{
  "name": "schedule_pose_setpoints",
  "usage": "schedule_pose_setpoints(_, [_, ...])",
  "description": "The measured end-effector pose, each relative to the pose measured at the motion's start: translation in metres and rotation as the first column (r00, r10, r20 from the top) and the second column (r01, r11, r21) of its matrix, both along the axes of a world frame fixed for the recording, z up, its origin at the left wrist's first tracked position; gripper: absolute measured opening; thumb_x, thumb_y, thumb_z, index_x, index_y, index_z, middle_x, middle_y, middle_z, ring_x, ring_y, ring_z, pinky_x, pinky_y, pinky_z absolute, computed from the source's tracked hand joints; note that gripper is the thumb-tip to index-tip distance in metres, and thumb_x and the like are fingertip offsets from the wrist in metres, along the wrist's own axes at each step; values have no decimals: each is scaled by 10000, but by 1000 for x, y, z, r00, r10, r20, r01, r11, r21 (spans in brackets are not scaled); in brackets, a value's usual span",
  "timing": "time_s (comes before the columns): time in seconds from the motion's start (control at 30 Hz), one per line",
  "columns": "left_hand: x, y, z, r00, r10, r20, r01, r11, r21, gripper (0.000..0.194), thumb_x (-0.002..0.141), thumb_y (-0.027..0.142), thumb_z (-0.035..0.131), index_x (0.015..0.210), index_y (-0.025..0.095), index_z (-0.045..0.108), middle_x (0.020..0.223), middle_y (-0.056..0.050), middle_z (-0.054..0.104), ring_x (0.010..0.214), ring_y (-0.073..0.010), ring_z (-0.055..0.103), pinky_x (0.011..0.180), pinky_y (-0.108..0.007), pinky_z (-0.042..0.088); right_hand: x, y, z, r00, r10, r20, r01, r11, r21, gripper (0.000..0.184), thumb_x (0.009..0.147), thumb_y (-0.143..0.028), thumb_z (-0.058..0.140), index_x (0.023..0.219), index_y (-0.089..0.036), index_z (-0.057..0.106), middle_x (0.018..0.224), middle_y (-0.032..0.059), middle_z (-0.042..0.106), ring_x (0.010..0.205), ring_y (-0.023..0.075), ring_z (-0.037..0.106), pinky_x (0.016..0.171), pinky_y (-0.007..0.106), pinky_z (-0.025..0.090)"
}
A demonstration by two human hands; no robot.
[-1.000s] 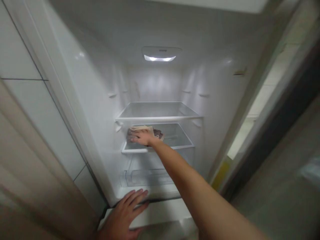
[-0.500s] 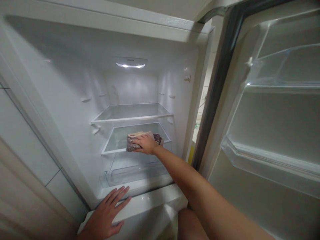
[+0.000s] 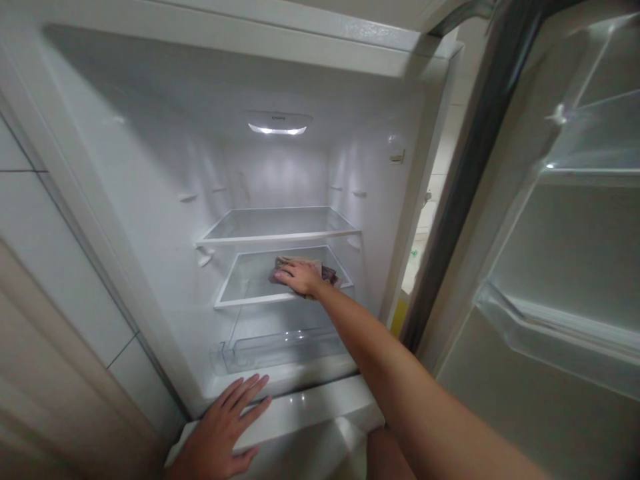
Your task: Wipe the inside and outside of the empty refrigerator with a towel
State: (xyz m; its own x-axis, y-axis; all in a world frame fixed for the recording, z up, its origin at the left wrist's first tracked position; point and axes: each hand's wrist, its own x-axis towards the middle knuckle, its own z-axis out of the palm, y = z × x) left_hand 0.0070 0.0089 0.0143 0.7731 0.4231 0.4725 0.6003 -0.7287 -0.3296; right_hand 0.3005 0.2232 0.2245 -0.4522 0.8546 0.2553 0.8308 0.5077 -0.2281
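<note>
My right hand [image 3: 299, 276] reaches into an open fridge and presses a folded brown-and-beige cloth [image 3: 327, 273] against the lower glass shelf [image 3: 245, 280]. Its fingers are curled over the cloth, which sits on the middle to right part of that shelf. At the fridge's bottom front, my left hand [image 3: 225, 427] rests with fingers spread on the white ledge [image 3: 300, 407]. Nothing is in the left hand.
Above lies another glass shelf [image 3: 280, 224], under a lit lamp [image 3: 278, 125]. A clear drawer [image 3: 290, 347] sits below. On the right stands the open door with a clear door bin [image 3: 560, 333]. A tiled wall [image 3: 65, 253] is at the left.
My right hand has pushed the cloth a little deeper onto the shelf, away from its front edge. The view has shifted left, so the fridge appears further right. My left hand stays on the ledge.
</note>
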Motion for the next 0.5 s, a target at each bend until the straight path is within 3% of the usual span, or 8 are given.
schedule_pose_setpoints(0.13, [-2, 2, -7, 1000, 25, -10, -26, 999, -43, 946, 775, 390, 789, 1678, 350, 508, 1857, -18, 360, 1593, -314, 460, 1340, -454, 283, -14, 21, -1, 990, -133, 49, 134, 991, -25, 606, 1158, -649, 374, 1615, -353, 641, 1739, 80, 521, 1576, 348, 502, 1334, 563, 336])
schedule_pose_setpoints(0.3, [-6, 4, -15, 999, 29, -18, -31, 989, -143, 993, 763, 456, 852, 1683, 384, 488, 1871, -18, 324, 1569, -342, 491, 1298, -490, 355, -46, 44, -1, 985, -156, 72, 157, 988, -9, 620, 1160, -612, 349, 1655, -332, 597, 1776, 117, 460, 1615, 394, 444, 1327, 644, 298])
schedule_pose_setpoints(0.4, [-5, 4, -16, 999, 31, -24, -35, 985, -171, 990, 763, 463, 868, 1675, 373, 494, 1874, -28, 317, 1577, -348, 485, 1296, -508, 367, -76, 47, 2, 991, -108, 80, 110, 994, -18, 612, 1164, -616, 344, 1655, -349, 595, 1777, 115, 459, 1628, 376, 433, 1337, 637, 286])
schedule_pose_setpoints(0.5, [-5, 4, -15, 1000, 23, -22, -26, 987, -158, 999, 760, 452, 873, 1679, 360, 491, 1875, -34, 312, 1591, -343, 467, 1298, -509, 367, -106, 37, 3, 997, 37, 72, -34, 999, -37, 597, 1162, -640, 352, 1646, -395, 602, 1794, 82, 437, 1650, 355, 409, 1356, 621, 269])
